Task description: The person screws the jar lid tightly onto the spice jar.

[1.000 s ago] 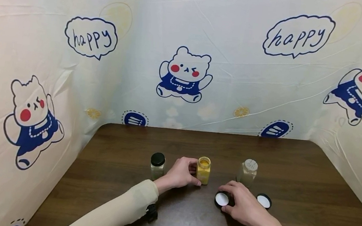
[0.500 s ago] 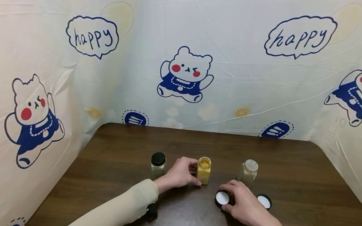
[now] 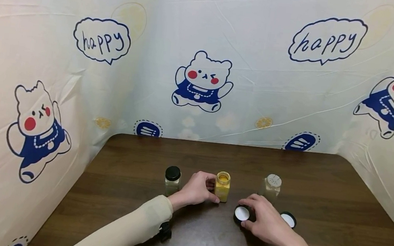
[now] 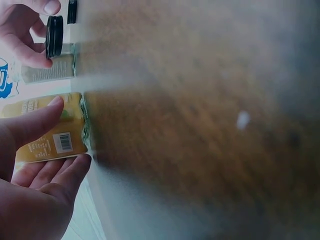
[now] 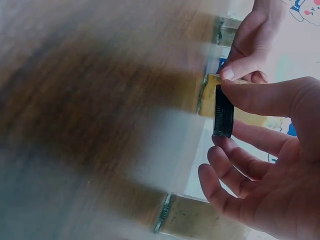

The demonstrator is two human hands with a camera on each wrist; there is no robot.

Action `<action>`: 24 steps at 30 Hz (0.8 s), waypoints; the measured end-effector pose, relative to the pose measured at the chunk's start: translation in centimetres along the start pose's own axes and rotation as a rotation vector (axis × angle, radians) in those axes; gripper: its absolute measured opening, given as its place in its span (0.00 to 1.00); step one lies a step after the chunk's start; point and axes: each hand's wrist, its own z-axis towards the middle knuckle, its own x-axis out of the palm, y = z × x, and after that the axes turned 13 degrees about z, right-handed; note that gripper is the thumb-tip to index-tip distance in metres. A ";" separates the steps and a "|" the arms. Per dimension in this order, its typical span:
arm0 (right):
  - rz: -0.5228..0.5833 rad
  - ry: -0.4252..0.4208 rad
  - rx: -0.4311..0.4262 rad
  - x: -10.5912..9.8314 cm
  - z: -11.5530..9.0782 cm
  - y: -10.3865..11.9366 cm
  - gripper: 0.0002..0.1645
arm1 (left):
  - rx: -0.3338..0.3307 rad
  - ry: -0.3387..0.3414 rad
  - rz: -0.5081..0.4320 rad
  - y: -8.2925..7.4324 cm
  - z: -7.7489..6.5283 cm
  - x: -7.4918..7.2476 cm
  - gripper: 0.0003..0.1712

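Observation:
My left hand (image 3: 196, 188) grips a small glass jar of yellow powder (image 3: 222, 191), thumb on one side and fingers on the other. The jar stands upright on the table, its mouth uncovered. A barcode label shows on its side in the left wrist view. In my right hand (image 3: 266, 222) a black screw lid (image 3: 241, 214) is pinched between thumb and fingers, white inside facing up. It is held just over the table, to the right of the yellow jar. The right wrist view shows the lid (image 5: 224, 112) edge-on, with the other fingers loosely curled below it.
A jar with a black lid (image 3: 172, 179) stands left of my left hand. Behind my right hand is a jar of pale powder with a perforated shaker top (image 3: 273, 181). A second black lid (image 3: 288, 219) lies white side up on the brown table (image 3: 337, 204). Printed curtains (image 3: 254, 64) surround the table.
My right hand and the lid in it have shifted very slightly up and away from me. The left hand and the yellow jar stay in place.

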 end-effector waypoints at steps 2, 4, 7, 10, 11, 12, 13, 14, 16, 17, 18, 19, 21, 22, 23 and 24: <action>-0.003 -0.005 -0.001 0.0 0.1 0.0 0.26 | 0.001 0.000 0.000 0.0 0.0 0.0 0.29; -0.006 -0.010 -0.001 0.0 0.1 0.0 0.26 | 0.001 0.000 -0.001 -0.1 0.0 0.0 0.29; -0.013 -0.016 -0.011 0.0 0.2 0.0 0.26 | 0.001 0.002 -0.003 0.0 0.0 0.0 0.29; -0.022 -0.025 -0.017 -0.1 0.3 0.1 0.26 | 0.003 0.005 -0.007 0.1 -0.1 0.1 0.29; -0.022 -0.026 -0.018 -0.1 0.4 0.1 0.26 | 0.004 0.006 -0.009 0.1 -0.1 0.1 0.29; -0.023 -0.027 -0.015 -0.1 0.4 0.2 0.26 | 0.006 0.007 -0.012 0.1 -0.1 0.1 0.29; -0.022 -0.029 -0.013 -0.1 0.5 0.2 0.26 | 0.007 0.007 -0.013 0.2 0.0 0.1 0.29; -0.021 -0.031 -0.011 -0.2 0.6 0.3 0.26 | 0.008 0.008 -0.015 0.2 0.0 0.1 0.29; -0.019 -0.035 -0.020 -0.3 0.7 0.4 0.26 | 0.010 0.009 -0.016 0.2 0.0 0.1 0.29; -0.017 -0.037 -0.026 -0.3 0.7 0.4 0.26 | 0.010 0.008 -0.016 0.2 0.0 0.1 0.29; -0.016 -0.039 -0.032 -0.4 0.8 0.5 0.26 | 0.010 0.007 -0.014 0.2 0.0 0.1 0.29; -0.014 -0.043 -0.037 -0.4 0.8 0.5 0.26 | 0.011 0.006 -0.013 0.2 0.0 0.1 0.29; -0.010 -0.051 -0.053 -0.5 0.9 0.5 0.26 | 0.008 0.006 -0.013 0.2 0.0 0.1 0.29; -0.007 -0.056 -0.058 -0.6 0.9 0.6 0.26 | 0.007 0.005 -0.012 0.2 0.0 0.1 0.29; -0.004 -0.059 -0.061 -0.6 1.0 0.6 0.26 | 0.006 0.005 -0.013 0.2 0.0 0.2 0.29; -0.003 -0.065 -0.065 -0.6 1.1 0.6 0.26 | 0.006 0.004 -0.013 0.2 0.0 0.2 0.29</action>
